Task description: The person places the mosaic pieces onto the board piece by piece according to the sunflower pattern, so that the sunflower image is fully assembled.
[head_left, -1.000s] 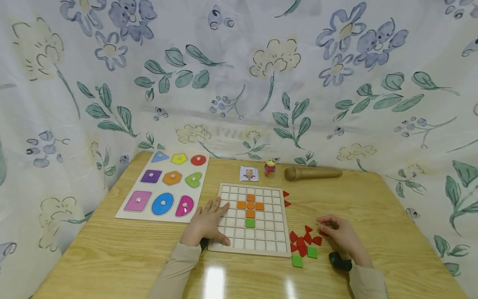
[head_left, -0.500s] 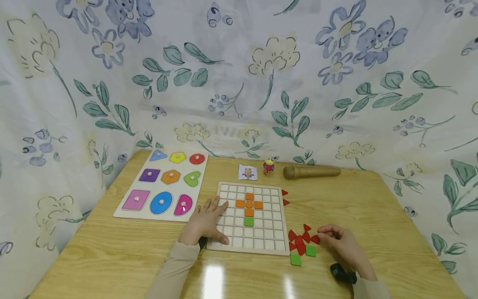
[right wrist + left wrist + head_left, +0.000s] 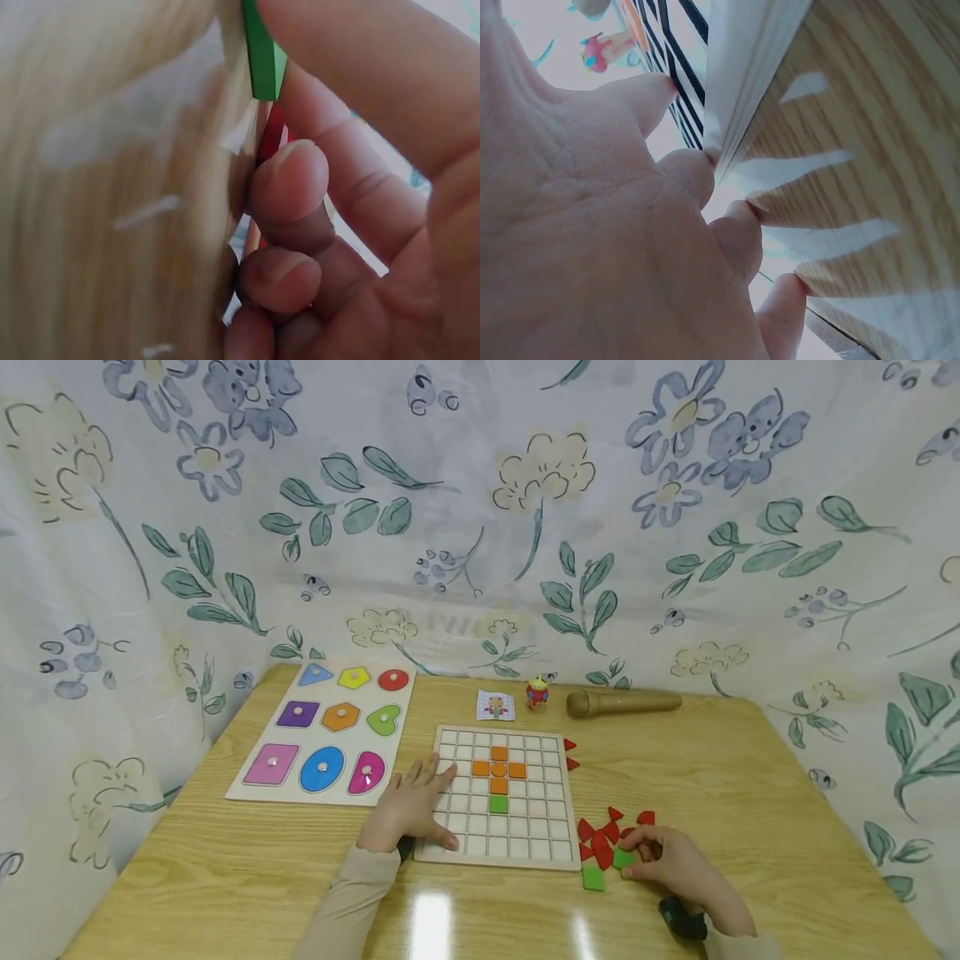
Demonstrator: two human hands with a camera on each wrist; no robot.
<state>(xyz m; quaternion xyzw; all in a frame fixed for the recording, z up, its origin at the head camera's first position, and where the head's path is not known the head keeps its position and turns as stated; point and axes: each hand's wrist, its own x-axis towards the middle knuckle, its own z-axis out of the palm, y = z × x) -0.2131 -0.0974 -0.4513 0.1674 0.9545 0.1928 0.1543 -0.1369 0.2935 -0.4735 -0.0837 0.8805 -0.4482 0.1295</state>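
My left hand (image 3: 408, 810) lies spread, gripping nothing, over the left edge of the square pale-wood grid board (image 3: 540, 831) — orange cross-laid pieces (image 3: 499, 786) and one green piece (image 3: 498, 804) in its cells — then flat red pieces (image 3: 600, 843), then a green square tile (image 3: 622, 859), pinched by my curled right hand (image 3: 678, 864).

Tabletop (image 3: 750, 793) is glossy wood grain; grid board (image 3: 540, 835) looks like smooth, pale wood. Green tile (image 3: 620, 860) looks smooth; backdrop (image 3: 480, 427), creased cloth.

White floral cloth (image 3: 465, 435) backs a wood-grain table (image 3: 765, 785) streaked with glare (image 3: 430, 922).
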